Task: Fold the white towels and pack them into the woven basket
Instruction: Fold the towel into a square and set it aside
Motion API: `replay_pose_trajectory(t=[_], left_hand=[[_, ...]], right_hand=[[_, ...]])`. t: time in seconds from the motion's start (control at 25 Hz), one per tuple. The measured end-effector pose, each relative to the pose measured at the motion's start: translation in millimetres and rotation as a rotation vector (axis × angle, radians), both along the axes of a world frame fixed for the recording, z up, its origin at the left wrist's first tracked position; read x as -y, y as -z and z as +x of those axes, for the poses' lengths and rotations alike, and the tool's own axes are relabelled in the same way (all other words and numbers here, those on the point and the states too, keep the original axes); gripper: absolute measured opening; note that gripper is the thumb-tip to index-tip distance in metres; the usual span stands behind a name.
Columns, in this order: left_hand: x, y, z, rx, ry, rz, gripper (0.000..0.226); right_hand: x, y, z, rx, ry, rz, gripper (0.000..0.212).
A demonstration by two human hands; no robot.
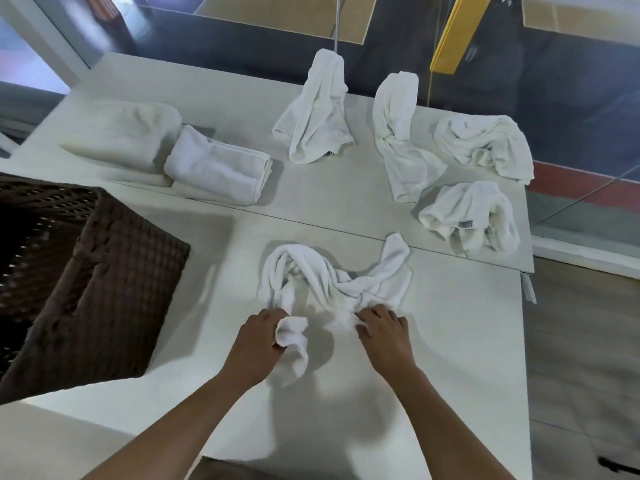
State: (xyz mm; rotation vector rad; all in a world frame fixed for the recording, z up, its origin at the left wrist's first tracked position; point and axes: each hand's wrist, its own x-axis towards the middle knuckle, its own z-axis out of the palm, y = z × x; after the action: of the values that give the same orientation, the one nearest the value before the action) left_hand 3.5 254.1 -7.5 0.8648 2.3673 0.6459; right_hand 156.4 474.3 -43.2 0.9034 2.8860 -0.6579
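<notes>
A crumpled white towel (329, 278) lies twisted on the white table (450, 358) just in front of me. My left hand (258, 336) grips its near left corner, with a flap of cloth hanging out below the fist. My right hand (382, 329) pinches the towel's near right edge with curled fingers. The dark brown woven basket (93, 289) stands at the left of the table, its opening turned toward me; I cannot see what is inside. Two folded white towels (218, 166) lie beyond the basket.
Several unfolded white towels lie across the far half: one at the back middle (317, 112), one long one (401, 136), two bunched at the right (485, 143) (471, 216). A glass wall with a yellow bar (453, 32) runs behind. The table's right edge drops to a wooden floor (581, 341).
</notes>
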Motion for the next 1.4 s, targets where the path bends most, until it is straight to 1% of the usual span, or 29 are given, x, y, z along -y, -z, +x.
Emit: replay_pose_trajectory(t=[0.04,0.08,0.12,0.16,0.2,0.24,0.28,0.32,0.36,0.4,0.44,0.48,0.56,0.6,0.64,0.68,0.72,0.76,0.8,0.88,0.96,1.04,1.12,1.2,1.28,1.36,1.4], left_hand=[[8,-11,-1,0.092,-0.074,0.083,0.020],[18,-21,-2,0.138,-0.142,0.127,0.020],[27,-31,-4,0.163,-0.187,0.137,0.016],[38,-38,-8,0.156,-0.195,0.097,0.009],[49,-44,-14,0.116,-0.161,0.025,0.004],[61,-49,-23,0.072,-0.098,-0.127,0.005],[71,-55,-30,0.040,0.003,-0.329,0.012],[79,-63,-34,0.028,0.115,-0.518,0.025],[85,-72,-36,0.061,0.191,-0.648,0.040],[85,-83,-34,0.105,0.215,-0.673,0.056],[80,-99,-30,0.127,0.218,-0.601,0.065],[73,-117,-21,0.121,0.210,-0.426,0.066],[57,-161,3,0.090,0.238,0.023,0.063],[51,-184,17,0.127,0.275,0.189,0.062],[47,-205,32,0.206,0.320,0.291,0.058],[46,-223,46,0.274,0.372,0.361,0.047],[48,-237,58,0.298,0.413,0.397,0.030],[53,-248,67,0.288,0.431,0.436,0.020],[59,-253,70,0.240,0.427,0.473,0.023],[72,-258,67,0.137,0.387,0.524,0.036],[88,-255,57,0.051,0.349,0.510,0.044],[107,-246,42,0.005,0.303,0.438,0.043],[129,-235,27,0.002,0.274,0.353,0.039],[151,-228,16,0.040,0.267,0.290,0.037],[163,-227,8,0.040,0.240,0.267,0.037],[163,-232,2,-0.099,0.185,0.284,0.036],[161,-236,-1,-0.184,0.149,0.301,0.036]], right_hand=[[0,-8,2,-0.055,0.062,-0.047,0.018],[0,-19,5,-0.133,0.120,-0.097,0.016],[-1,-35,8,-0.230,0.186,-0.151,0.012],[-1,-55,11,-0.319,0.254,-0.212,0.008],[-1,-78,15,-0.385,0.313,-0.280,0.007],[-1,-102,18,-0.439,0.359,-0.345,0.008],[1,-126,22,-0.483,0.373,-0.397,0.011],[5,-148,25,-0.499,0.352,-0.431,0.015],[12,-170,28,-0.492,0.309,-0.457,0.017],[21,-190,29,-0.464,0.258,-0.482,0.018],[32,-208,30,-0.426,0.209,-0.507,0.019],[45,-224,31,-0.388,0.160,-0.528,0.019],[73,-255,33,-0.339,0.062,-0.569,0.021],[86,-269,36,-0.331,0.014,-0.573,0.022],[98,-284,39,-0.331,-0.025,-0.571,0.023],[108,-298,43,-0.339,-0.050,-0.570,0.024],[115,-312,48,-0.347,-0.065,-0.561,0.026],[122,-324,56,-0.359,-0.061,-0.531,0.029],[125,-334,63,-0.377,-0.045,-0.482,0.034],[128,-348,81,-0.472,0.031,-0.369,0.037],[128,-358,100,-0.623,0.148,-0.267,0.032],[125,-365,121,-0.725,0.284,-0.157,0.024],[119,-368,144,-0.730,0.409,-0.081,0.020],[113,-367,166,-0.675,0.472,-0.016,0.017],[107,-364,182,-0.607,0.518,0.044,0.008],[101,-360,192,-0.586,0.586,0.097,0.002],[97,-357,197,-0.610,0.624,0.112,0.003]])
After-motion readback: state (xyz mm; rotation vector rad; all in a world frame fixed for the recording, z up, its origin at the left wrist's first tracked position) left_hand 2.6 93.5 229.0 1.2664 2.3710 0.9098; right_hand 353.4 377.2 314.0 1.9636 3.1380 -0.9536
